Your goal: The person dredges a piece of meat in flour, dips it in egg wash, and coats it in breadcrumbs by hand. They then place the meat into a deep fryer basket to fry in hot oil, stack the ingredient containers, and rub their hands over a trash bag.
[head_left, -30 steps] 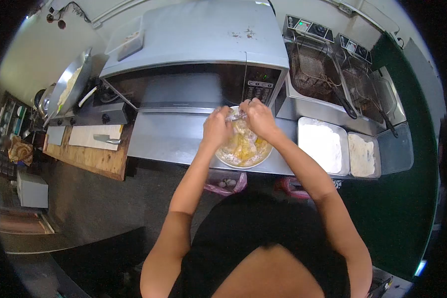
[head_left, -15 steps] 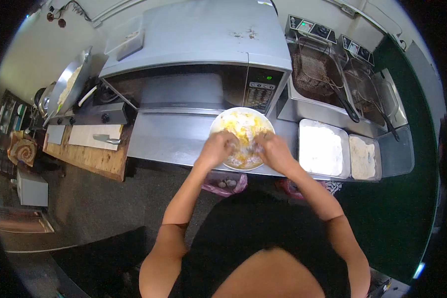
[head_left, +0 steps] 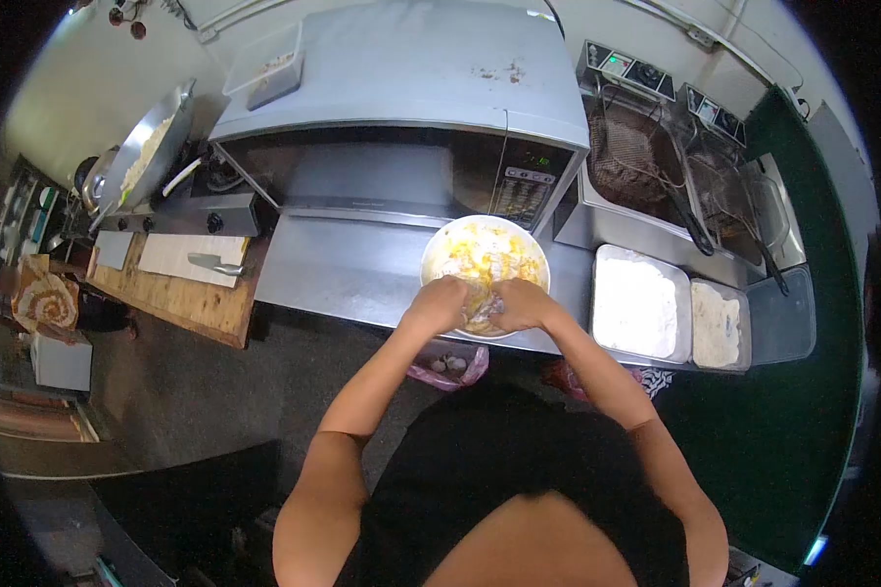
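A white bowl [head_left: 428, 256] stands at the front edge of the steel counter, holding a lumpy mixture [head_left: 489, 252] of white flour and yellow, egg-like patches. My left hand [head_left: 442, 303] reaches over the bowl's near left side, its fingers curled into the mixture. Opposite it, my right hand [head_left: 521, 303] is bent into the mixture at the near right side. Both sets of fingertips are partly buried, and a little of the mixture shows between the hands.
A microwave [head_left: 362, 166] stands behind the bowl. To the right are a tray of white flour [head_left: 639, 303], a smaller tray [head_left: 717, 323] and deep fryers [head_left: 636, 147]. A knife [head_left: 215, 264] lies on the left board. Another person's patterned garment [head_left: 47, 298] shows at far left.
My hands have come down and towards the bowl's near side, closer together. More of the yellow mixture shows behind them. The view has shifted slightly.
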### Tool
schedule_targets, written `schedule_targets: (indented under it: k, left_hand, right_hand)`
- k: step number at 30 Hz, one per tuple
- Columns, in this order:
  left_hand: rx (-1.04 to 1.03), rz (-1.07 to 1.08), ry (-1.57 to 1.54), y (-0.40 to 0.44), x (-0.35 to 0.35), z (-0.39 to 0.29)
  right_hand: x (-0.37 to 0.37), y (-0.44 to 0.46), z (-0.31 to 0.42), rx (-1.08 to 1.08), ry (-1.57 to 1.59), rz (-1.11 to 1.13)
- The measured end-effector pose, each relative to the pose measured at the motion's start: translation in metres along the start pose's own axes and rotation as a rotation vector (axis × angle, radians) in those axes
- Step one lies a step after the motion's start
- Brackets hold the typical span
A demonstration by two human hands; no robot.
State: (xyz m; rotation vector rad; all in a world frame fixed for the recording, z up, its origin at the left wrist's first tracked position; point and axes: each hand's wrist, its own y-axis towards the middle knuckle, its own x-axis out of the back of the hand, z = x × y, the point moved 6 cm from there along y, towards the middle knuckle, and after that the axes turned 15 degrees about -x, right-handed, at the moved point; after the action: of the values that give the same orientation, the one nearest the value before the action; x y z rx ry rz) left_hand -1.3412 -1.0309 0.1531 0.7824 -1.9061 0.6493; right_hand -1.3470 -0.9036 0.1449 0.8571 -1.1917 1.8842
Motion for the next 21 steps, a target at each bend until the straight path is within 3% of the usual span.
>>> schedule_targets:
  k: [4, 6, 9, 12, 18, 21]
  left_hand:
    - [-0.052, 0.163, -0.089, 0.011, 0.01, 0.005]
    - [-0.078, 0.181, -0.149, 0.022, 0.024, -0.001]
    - [-0.475, -0.043, -0.15, 0.062, -0.001, -0.008]
    - [-0.707, -0.171, 0.217, 0.059, -0.022, -0.017]
    - [-0.401, 0.381, 0.328, 0.061, -0.042, 0.004]
    - [-0.543, 0.328, 0.255, 0.052, -0.034, -0.011]
  right_hand:
    - [0.002, -0.006, 0.0, 0.158, 0.033, -0.022]
    - [0.006, -0.016, -0.003, 0.11, 0.013, -0.1]
    - [0.009, -0.042, 0.004, 0.023, -0.01, -0.166]
    - [0.009, -0.051, 0.003, 0.006, 0.007, -0.253]
    - [0.012, -0.057, 0.005, 0.0, 0.062, -0.304]
    - [0.009, -0.052, 0.002, 0.003, 0.053, -0.323]
